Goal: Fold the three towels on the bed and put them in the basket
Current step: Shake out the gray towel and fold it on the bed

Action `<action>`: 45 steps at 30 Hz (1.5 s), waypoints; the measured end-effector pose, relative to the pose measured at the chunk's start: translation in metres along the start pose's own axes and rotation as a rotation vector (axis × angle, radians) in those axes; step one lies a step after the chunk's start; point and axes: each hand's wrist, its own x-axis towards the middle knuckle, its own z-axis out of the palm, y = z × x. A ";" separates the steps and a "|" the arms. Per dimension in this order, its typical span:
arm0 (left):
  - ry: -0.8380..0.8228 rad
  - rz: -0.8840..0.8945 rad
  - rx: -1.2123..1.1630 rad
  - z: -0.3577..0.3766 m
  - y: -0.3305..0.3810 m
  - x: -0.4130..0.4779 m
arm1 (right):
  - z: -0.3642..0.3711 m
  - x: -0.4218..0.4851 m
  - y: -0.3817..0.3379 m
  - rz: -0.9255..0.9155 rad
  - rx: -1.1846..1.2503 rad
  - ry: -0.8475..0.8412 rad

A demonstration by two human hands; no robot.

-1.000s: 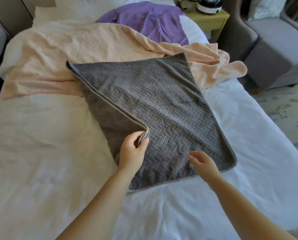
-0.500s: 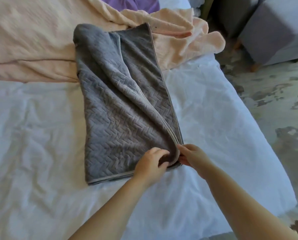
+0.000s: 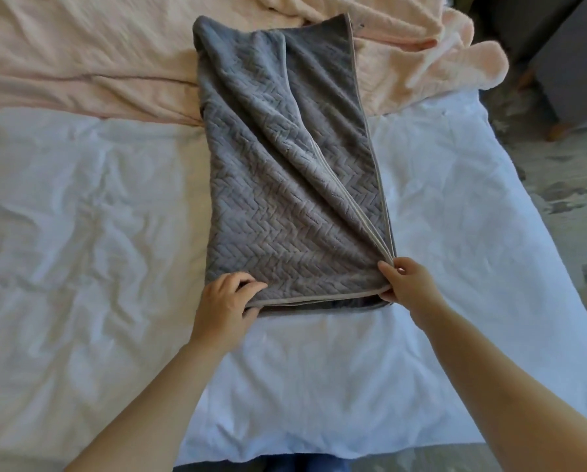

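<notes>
A grey towel (image 3: 278, 185) with a zigzag weave lies folded lengthwise on the white bed sheet (image 3: 98, 233), its top layer slanting over the lower one. My left hand (image 3: 227, 301) pinches its near left corner. My right hand (image 3: 406, 279) pinches the near right corner, where the pale hems meet. A peach towel (image 3: 81, 63) lies spread and rumpled across the far side of the bed, with the grey towel's far end resting on it. No basket is in view.
The bed's near edge runs along the bottom of the view and its right edge drops to a patterned floor (image 3: 557, 185). A grey upholstered piece of furniture (image 3: 571, 63) stands at the top right.
The left hand carried the towel's left edge over to the right, folding it in half lengthwise. It then shifted back to the near left corner. The view tilted down and the purple towel left the frame.
</notes>
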 end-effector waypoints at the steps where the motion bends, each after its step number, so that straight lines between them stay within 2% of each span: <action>1: 0.041 -0.015 0.025 -0.001 -0.005 -0.003 | 0.001 -0.003 -0.001 -0.015 0.013 0.009; 4: 0.133 -0.239 0.005 -0.007 -0.024 -0.017 | -0.004 -0.011 -0.008 -0.095 0.015 0.074; 6: 0.120 -0.349 -0.091 -0.010 -0.035 -0.028 | -0.011 -0.017 -0.004 -0.123 -0.026 0.107; 11: 0.048 -0.334 -0.254 -0.005 -0.047 -0.058 | 0.002 -0.028 0.028 -0.077 -0.278 0.150; 15: 0.074 -0.370 -0.301 -0.008 -0.059 -0.067 | 0.013 -0.029 0.035 -0.124 -0.413 0.172; 21: 0.093 -0.315 -0.394 -0.013 -0.065 -0.063 | 0.017 -0.015 0.019 -0.097 -0.225 0.133; 25: -0.038 -0.226 -0.283 -0.010 -0.061 -0.063 | 0.014 -0.007 0.037 -0.050 -0.300 0.247; 28: -0.047 -0.227 -0.251 -0.013 -0.063 -0.059 | 0.013 -0.005 0.041 -0.047 -0.307 0.273; 32: 0.057 -0.294 -0.248 -0.026 -0.058 -0.025 | 0.012 0.009 0.011 -0.218 -0.335 0.258; 35: 0.136 -0.257 -0.157 -0.026 -0.042 0.021 | 0.019 0.025 -0.023 -0.296 -0.319 0.201; 40: -0.068 -0.337 -0.011 -0.005 -0.028 0.099 | 0.049 0.072 -0.078 -0.304 -0.327 0.013; 45: -0.137 -0.380 0.057 0.006 -0.023 0.151 | 0.083 0.117 -0.126 -0.289 -0.313 -0.148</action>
